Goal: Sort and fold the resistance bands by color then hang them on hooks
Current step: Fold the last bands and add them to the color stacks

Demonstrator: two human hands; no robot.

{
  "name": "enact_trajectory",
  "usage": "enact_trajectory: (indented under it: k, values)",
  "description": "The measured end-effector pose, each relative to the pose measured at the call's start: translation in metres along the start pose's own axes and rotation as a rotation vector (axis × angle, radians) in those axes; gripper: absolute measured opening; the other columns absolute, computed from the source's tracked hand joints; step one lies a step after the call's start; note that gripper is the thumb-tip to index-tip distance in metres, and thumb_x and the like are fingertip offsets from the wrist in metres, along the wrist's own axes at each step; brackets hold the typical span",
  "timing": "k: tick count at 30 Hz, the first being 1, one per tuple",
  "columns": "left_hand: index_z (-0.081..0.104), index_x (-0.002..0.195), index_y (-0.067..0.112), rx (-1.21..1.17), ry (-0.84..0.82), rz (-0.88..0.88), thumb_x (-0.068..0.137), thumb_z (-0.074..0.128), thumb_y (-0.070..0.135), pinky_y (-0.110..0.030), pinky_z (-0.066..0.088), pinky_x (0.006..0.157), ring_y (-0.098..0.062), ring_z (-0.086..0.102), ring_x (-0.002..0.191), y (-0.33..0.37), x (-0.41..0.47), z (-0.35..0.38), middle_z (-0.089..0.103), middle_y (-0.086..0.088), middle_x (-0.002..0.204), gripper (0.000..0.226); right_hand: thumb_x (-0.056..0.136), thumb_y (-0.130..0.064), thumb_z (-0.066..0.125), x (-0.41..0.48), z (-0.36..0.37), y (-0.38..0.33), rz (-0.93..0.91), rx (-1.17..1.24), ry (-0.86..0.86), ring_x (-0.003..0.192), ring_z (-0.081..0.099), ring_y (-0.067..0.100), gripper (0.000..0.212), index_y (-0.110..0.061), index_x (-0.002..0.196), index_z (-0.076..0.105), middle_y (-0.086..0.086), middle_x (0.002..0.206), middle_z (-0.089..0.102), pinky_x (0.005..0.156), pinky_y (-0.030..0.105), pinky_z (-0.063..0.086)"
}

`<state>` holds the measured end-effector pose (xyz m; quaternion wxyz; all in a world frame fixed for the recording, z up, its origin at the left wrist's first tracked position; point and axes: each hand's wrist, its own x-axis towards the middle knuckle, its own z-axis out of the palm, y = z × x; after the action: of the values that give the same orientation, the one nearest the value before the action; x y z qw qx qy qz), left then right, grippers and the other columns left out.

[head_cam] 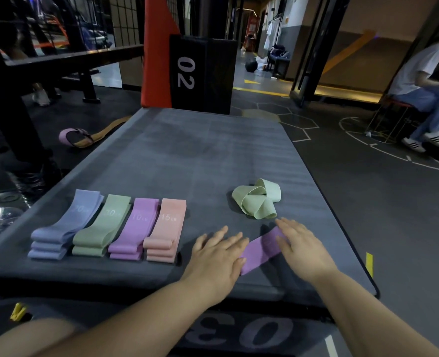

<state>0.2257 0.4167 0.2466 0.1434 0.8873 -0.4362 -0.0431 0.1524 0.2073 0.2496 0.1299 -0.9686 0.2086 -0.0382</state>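
Head view, gym worktop [213,150]: what are the hands doing? (Desk)

Both lie flat, fingers straight and slightly spread. The left hand [218,253] presses the near end of a purple band [260,249]; the right hand [300,246] covers its far end. The band lies slantwise on the worktop's near right part, between the two palms. (Photographer)

How should the fold go? (Desk)

My judgement: smooth it flat first, bring one end over the other with edges matched, and press the crease. Then set it on the purple stack [133,228], which sits between the green stack [102,222] and the pink stack [166,228]. The blue stack [66,225] ends the row at left. (Photographer)

Anything in the way? (Desk)

A loose green band [257,198] lies twisted just beyond the right hand, not yet folded; a wide sweep could drag it. A black box [203,73] marked 02 stands past the far edge, a strap [84,136] lies on the floor at left, and a seated person [424,81] is well off to the right. No hooks show anywhere in frame. (Photographer)
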Motion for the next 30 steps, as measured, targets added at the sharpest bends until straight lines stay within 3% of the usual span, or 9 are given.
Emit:
enact_trajectory:
  k: [5, 10, 19, 22, 26, 30]
  values:
    - [0.011, 0.153, 0.029, 0.056, -0.123, -0.034, 0.104, 0.021, 0.038, -0.047, -0.005, 0.118, -0.012, -0.01, 0.147, -0.001, 0.001, 0.003, 0.008, 0.016, 0.16, 0.051, 0.102, -0.047, 0.017, -0.002, 0.008, -0.002, 0.024, -0.117, -0.147, 0.149, -0.007, 0.011, 0.057, -0.027, 0.155, 0.006, -0.013, 0.161, 0.001, 0.121, 0.04, 0.002]
    - [0.008, 0.153, 0.026, 0.092, -0.137, -0.037, 0.103, 0.021, 0.039, -0.049, -0.007, 0.117, -0.014, -0.01, 0.148, 0.001, -0.001, 0.003, 0.006, 0.015, 0.16, 0.053, 0.099, -0.055, 0.01, -0.001, 0.01, 0.0, 0.035, -0.17, -0.203, 0.147, -0.014, 0.01, 0.062, -0.029, 0.154, -0.002, -0.015, 0.16, -0.006, 0.12, 0.049, -0.004]
    - [0.006, 0.153, 0.028, 0.092, -0.147, -0.05, 0.103, 0.02, 0.04, -0.048, -0.003, 0.118, -0.015, -0.008, 0.148, 0.0, -0.001, 0.004, 0.004, 0.016, 0.16, 0.053, 0.099, -0.056, 0.009, -0.002, 0.009, -0.001, 0.047, -0.148, -0.226, 0.147, -0.015, 0.009, 0.062, -0.031, 0.154, -0.003, -0.016, 0.16, -0.008, 0.119, 0.05, -0.007]
    - [0.008, 0.153, 0.029, 0.084, -0.13, -0.05, 0.103, 0.021, 0.04, -0.047, -0.001, 0.118, -0.014, -0.006, 0.148, 0.0, -0.001, 0.005, 0.005, 0.015, 0.16, 0.053, 0.1, -0.053, 0.012, -0.003, 0.008, -0.001, 0.043, -0.124, -0.202, 0.147, -0.012, 0.009, 0.058, -0.034, 0.154, -0.003, -0.016, 0.16, -0.003, 0.12, 0.049, -0.005]
    - [0.017, 0.151, 0.031, 0.036, -0.044, -0.072, 0.1, 0.031, 0.043, -0.041, 0.009, 0.115, -0.015, 0.008, 0.146, 0.0, -0.001, 0.004, 0.017, 0.012, 0.158, 0.054, 0.104, -0.037, 0.018, -0.004, 0.003, -0.003, 0.067, -0.028, -0.114, 0.149, -0.004, 0.01, 0.052, -0.033, 0.154, 0.004, -0.009, 0.16, 0.018, 0.12, 0.045, 0.004]
    - [0.042, 0.131, 0.026, -0.003, 0.05, -0.117, 0.095, 0.042, 0.046, -0.035, 0.027, 0.102, -0.018, 0.031, 0.126, 0.002, 0.001, -0.001, 0.042, 0.009, 0.134, 0.042, 0.1, -0.032, 0.037, 0.0, -0.002, 0.002, 0.227, 0.053, 0.06, 0.139, 0.03, 0.023, 0.045, -0.023, 0.145, 0.037, 0.003, 0.146, 0.043, 0.111, 0.043, 0.028]
